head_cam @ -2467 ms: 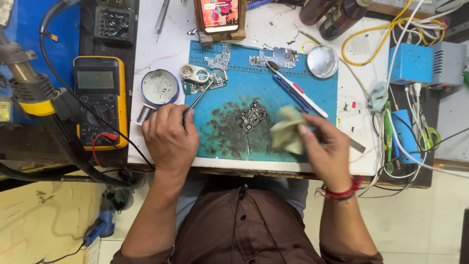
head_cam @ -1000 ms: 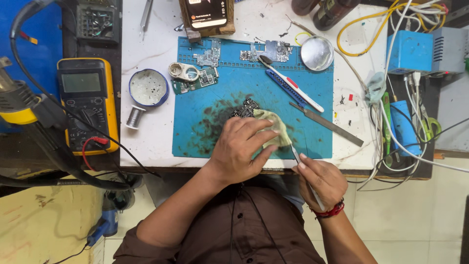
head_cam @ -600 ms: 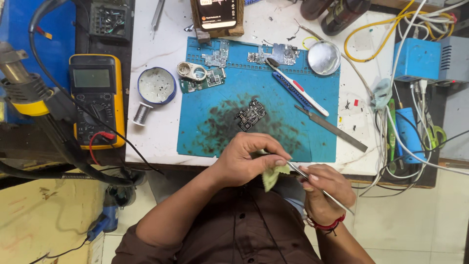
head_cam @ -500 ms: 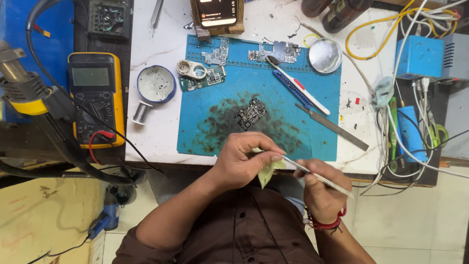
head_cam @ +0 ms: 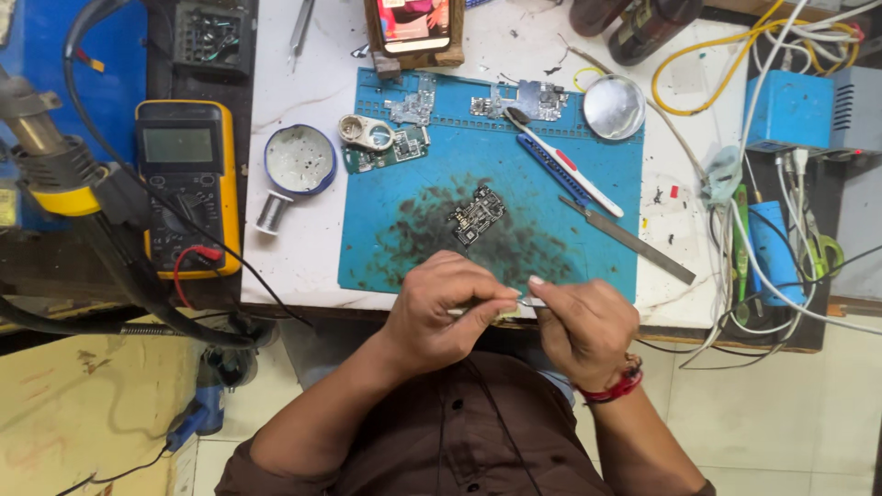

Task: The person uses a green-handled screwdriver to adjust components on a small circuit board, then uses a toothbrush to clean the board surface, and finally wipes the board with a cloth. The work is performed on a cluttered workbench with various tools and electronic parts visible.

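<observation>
Tweezers (head_cam: 531, 301) between two hands

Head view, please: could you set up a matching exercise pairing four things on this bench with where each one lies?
Things:
1. multimeter
2. small circuit board
3. round metal lid
4. metal file

Places:
A. middle of the blue mat
B. the mat's far right corner
C. left of the white table
D. across the mat's right edge

Pairs: 1-C, 2-A, 3-B, 4-D
</observation>
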